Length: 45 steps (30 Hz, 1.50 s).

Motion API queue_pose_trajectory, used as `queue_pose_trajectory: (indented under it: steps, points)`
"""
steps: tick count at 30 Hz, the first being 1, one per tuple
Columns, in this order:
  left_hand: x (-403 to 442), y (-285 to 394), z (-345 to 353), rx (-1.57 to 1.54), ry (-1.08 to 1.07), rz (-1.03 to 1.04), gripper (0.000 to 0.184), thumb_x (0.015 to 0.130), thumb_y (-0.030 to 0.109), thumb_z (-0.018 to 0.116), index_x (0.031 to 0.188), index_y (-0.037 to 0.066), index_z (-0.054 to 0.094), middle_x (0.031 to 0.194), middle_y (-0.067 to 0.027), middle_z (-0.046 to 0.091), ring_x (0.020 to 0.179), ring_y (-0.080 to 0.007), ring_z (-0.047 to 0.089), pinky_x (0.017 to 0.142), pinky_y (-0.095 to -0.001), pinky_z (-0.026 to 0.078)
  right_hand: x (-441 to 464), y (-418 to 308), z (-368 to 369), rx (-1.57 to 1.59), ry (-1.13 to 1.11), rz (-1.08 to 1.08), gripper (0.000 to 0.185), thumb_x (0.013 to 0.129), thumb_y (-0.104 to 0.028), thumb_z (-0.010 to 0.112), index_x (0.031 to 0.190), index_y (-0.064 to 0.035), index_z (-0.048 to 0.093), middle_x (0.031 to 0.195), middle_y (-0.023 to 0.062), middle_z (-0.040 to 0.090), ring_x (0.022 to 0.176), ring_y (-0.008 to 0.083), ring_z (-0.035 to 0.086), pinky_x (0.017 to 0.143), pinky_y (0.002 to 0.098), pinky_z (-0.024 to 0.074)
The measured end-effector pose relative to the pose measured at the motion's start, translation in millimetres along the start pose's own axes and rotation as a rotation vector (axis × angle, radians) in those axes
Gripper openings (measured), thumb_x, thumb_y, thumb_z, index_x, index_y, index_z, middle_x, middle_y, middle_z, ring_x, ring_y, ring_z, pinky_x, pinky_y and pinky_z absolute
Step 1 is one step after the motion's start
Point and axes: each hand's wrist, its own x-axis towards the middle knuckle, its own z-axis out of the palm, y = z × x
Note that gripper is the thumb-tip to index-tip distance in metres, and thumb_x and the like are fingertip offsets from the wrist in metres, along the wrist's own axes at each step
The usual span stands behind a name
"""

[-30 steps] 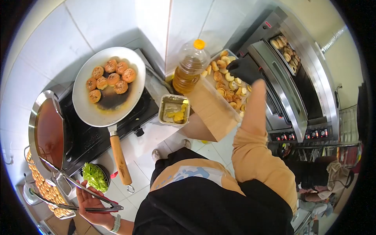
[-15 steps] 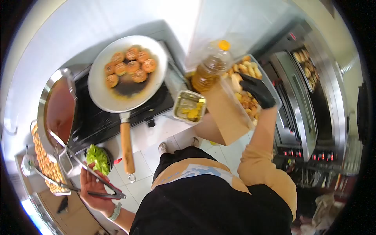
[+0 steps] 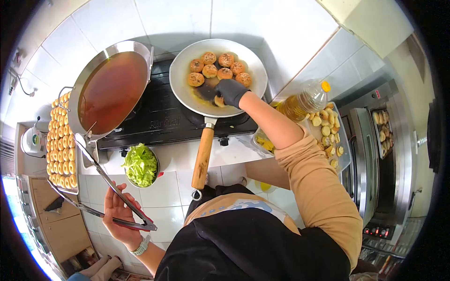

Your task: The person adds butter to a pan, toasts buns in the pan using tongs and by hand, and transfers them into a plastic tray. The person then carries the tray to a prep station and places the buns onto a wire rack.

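Observation:
My right hand (image 3: 230, 92), in a black glove, is over the near side of a frying pan (image 3: 179, 84). Its fingers are closed on a pale bun half (image 3: 219, 100) at the brown, oily pan bottom. Several seeded browned bun tops (image 3: 210, 71) sit in the pan's far part. The pan's wooden handle (image 3: 203, 157) points toward me. My bare left hand (image 3: 122, 218) is wrapped round metal tongs (image 3: 98, 167) with dark red grips. The tongs' arms are spread, nothing between them, their tips toward the left.
A wide pot of reddish-brown liquid (image 3: 112, 93) stands left on the black stove (image 3: 161, 105). Lettuce (image 3: 140, 165) fills a bowl at the front edge. Rightward are an oil bottle (image 3: 300, 104), a tub of buns (image 3: 346, 154) and an oven (image 3: 389, 201). A bun tray (image 3: 61, 150) lies far left.
My right hand has moved left from the bun tub to the frying pan, carrying a bun half. The view has turned right to left. My left hand still holds the tongs.

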Motion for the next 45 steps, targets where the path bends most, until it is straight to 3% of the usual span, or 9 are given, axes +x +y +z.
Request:
queue_pose_trajectory:
  steps: [5, 14, 19, 25, 35, 37, 38, 39, 45]
  points:
    - [-3.0, 0.4, -7.8, -0.004, 0.044, -0.007, 0.068, 0.080, 0.040, 0.043, 0.128, -0.008, 0.035, 0.113, -0.0217, 0.049, 0.079, -0.0194, 0.054, 0.059, -0.0305, 0.049, -1.0, -0.9, -10.8, 0.130, -0.205, -0.148, 0.015, 0.068, -0.004, 0.058, 0.080, -0.0050, 0.066, 0.082, 0.0181, 0.063, 0.080, 0.0336, 0.061, 0.072, 0.0390, 0.0485]
    - [5.5, -4.5, 13.6, 0.000, -0.059, -0.031, 0.068, 0.081, 0.039, 0.042, 0.130, -0.007, 0.032, 0.118, -0.0213, 0.047, 0.082, -0.0197, 0.050, 0.061, -0.0300, 0.048, -123.6, 6.0, -87.4, 0.110, 0.394, 0.001, 0.021, 0.074, 0.005, 0.050, 0.088, -0.0005, 0.064, 0.090, 0.0156, 0.062, 0.084, 0.0283, 0.061, 0.073, 0.0373, 0.0489]
    - [9.9, -10.8, 43.6, 0.058, -0.061, -0.068, 0.065, 0.083, 0.037, 0.039, 0.130, -0.007, 0.033, 0.115, -0.0182, 0.049, 0.081, -0.0177, 0.052, 0.060, -0.0270, 0.048, -317.9, 49.3, -155.2, 0.218, 0.401, 0.696, 0.017, 0.073, -0.005, 0.061, 0.089, -0.0008, 0.065, 0.082, 0.0129, 0.065, 0.071, 0.0161, 0.062, 0.071, 0.0278, 0.0486]
    - [12.2, -18.4, 83.4, 0.091, -0.230, -0.096, 0.064, 0.085, 0.036, 0.040, 0.132, -0.007, 0.029, 0.117, -0.0157, 0.048, 0.084, -0.0166, 0.052, 0.064, -0.0274, 0.050, -360.8, 249.3, 24.6, 0.173, 0.233, 1.008, 0.033, 0.071, -0.020, 0.064, 0.100, -0.0047, 0.064, 0.095, 0.0175, 0.063, 0.088, 0.0275, 0.060, 0.081, 0.0330, 0.0464]
    - [-3.6, -17.8, 106.0, 0.147, -0.145, -0.116, 0.067, 0.081, 0.037, 0.043, 0.131, -0.007, 0.031, 0.114, -0.0193, 0.049, 0.086, -0.0189, 0.054, 0.064, -0.0299, 0.049, -351.9, 304.3, 135.2, -0.217, -0.184, 1.049, 0.057, 0.052, -0.042, 0.079, 0.097, -0.0090, 0.066, 0.101, 0.0173, 0.061, 0.094, 0.0306, 0.058, 0.086, 0.0360, 0.0448]
    - [-3.0, -18.7, 93.0, 0.117, -0.162, -0.086, 0.068, 0.081, 0.039, 0.044, 0.129, -0.007, 0.033, 0.113, -0.0195, 0.050, 0.084, -0.0193, 0.054, 0.063, -0.0303, 0.049, -371.8, 302.6, 142.1, -0.212, -0.086, 1.010, 0.081, 0.049, -0.039, 0.080, 0.118, -0.0071, 0.053, 0.118, 0.0178, 0.054, 0.108, 0.0306, 0.052, 0.094, 0.0353, 0.0414]
    - [-3.1, -17.8, 86.2, 0.102, -0.159, -0.068, 0.068, 0.081, 0.039, 0.044, 0.129, -0.007, 0.034, 0.113, -0.0197, 0.050, 0.084, -0.0194, 0.054, 0.063, -0.0305, 0.049, -391.7, 332.9, 184.8, -0.413, 0.435, 0.801, 0.067, 0.053, -0.033, 0.077, 0.111, -0.0065, 0.057, 0.111, 0.0184, 0.057, 0.103, 0.0310, 0.055, 0.090, 0.0362, 0.0436]
    - [-3.9, -15.3, 81.7, 0.116, -0.126, -0.057, 0.067, 0.081, 0.040, 0.045, 0.127, -0.008, 0.035, 0.112, -0.0205, 0.050, 0.083, -0.0198, 0.055, 0.062, -0.0303, 0.050, -383.8, 307.8, 131.2, -0.181, -0.207, 1.074, 0.055, 0.056, -0.025, 0.074, 0.106, -0.0063, 0.061, 0.105, 0.0176, 0.061, 0.097, 0.0306, 0.058, 0.085, 0.0375, 0.0459]
    - [-9.6, -8.0, 41.0, 0.043, -0.012, -0.035, 0.063, 0.084, 0.038, 0.041, 0.128, -0.005, 0.036, 0.109, -0.0172, 0.052, 0.081, -0.0193, 0.054, 0.062, -0.0311, 0.049, -311.0, 105.3, -71.3, 0.981, 0.303, 0.591, 0.036, 0.072, -0.003, 0.064, 0.108, -0.0010, 0.056, 0.105, 0.0080, 0.058, 0.094, 0.0190, 0.056, 0.084, 0.0302, 0.0457]
